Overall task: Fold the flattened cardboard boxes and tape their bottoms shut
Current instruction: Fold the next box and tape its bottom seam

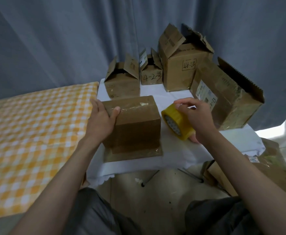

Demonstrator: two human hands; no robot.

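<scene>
Fingers of the left hand lie flat on the taped box on the counter, while right hand fingers curl around the yellow tape roll.

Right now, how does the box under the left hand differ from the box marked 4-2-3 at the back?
The box under the left hand stands with a closed, taped face up and flaps spread on the table; the box marked 4-2-3 stands with its flaps open upward. The first looks larger and nearer, and the left hand rests on it, while the 4-2-3 box is untouched and bears handwritten numbers. Both are brown cardboard on the white-covered table.
</scene>
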